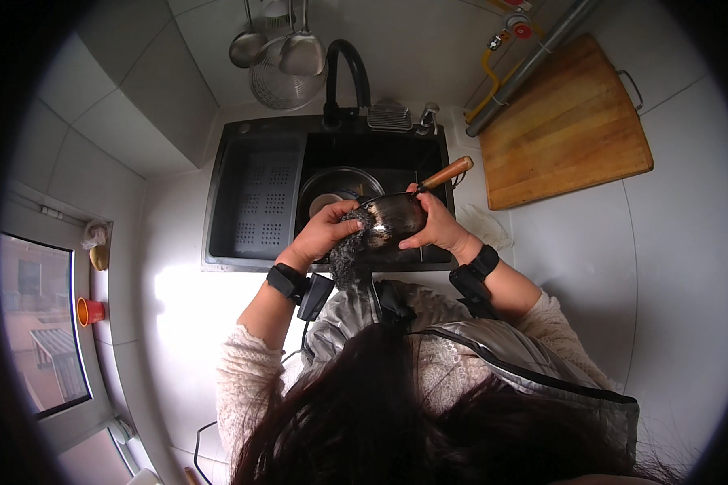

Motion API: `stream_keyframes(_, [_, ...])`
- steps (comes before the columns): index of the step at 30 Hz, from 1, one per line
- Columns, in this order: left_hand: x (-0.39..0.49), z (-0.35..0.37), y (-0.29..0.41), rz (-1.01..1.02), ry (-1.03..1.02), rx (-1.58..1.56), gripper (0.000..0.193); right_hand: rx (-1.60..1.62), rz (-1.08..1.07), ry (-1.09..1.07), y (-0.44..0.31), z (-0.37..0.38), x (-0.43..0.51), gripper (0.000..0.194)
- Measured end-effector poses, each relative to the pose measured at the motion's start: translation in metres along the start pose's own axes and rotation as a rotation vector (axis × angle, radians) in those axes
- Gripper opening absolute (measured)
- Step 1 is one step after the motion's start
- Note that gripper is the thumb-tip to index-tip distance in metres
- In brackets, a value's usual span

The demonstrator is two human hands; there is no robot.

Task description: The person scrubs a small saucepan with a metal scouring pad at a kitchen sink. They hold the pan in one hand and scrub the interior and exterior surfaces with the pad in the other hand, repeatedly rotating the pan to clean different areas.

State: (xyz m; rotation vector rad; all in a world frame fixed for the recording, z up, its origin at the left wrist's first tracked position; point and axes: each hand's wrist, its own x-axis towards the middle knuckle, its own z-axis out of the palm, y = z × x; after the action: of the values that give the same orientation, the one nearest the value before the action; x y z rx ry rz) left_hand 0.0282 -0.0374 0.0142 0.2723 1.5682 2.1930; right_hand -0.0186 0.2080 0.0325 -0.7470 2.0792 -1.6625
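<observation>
Over the right basin of the black sink (218,248), my two hands hold up a small metal saucepan (394,224) with a wooden handle (448,173). Dark scorch marks and bare shiny metal show on its side. My right hand (435,221) grips the pan around its wall, close to where the handle joins. A grey scouring cloth (347,257) is held in my left hand (330,229), pressed against the pan's left side and hanging down towards the sink's front edge. Below the pan, a round metal bowl (315,182) rests in the basin, with other dishes partly hidden inside it.
A black gooseneck faucet (347,66) rises at the sink's back. The left basin carries a perforated drain tray (264,194). A wooden cutting board (570,133) leans at right by a grey pipe (528,70). A ladle (247,48) and a strainer (279,85) hang behind.
</observation>
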Motion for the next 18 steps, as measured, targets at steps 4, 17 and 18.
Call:
stream_keyframes(4, [-0.001,0.009,0.008,0.036,-0.049,0.079,0.022,-0.155,-0.076,-0.018,-0.012,-0.002,-0.002,0.07])
stream_keyframes(17, [0.0,0.02,0.016,0.033,0.071,0.165,0.021,-0.384,-0.049,-0.068,-0.032,0.006,0.006,0.079])
stream_keyframes(18, [0.002,0.021,0.016,0.027,0.083,0.124,0.02,-0.393,-0.052,-0.047,-0.032,0.008,0.006,0.08])
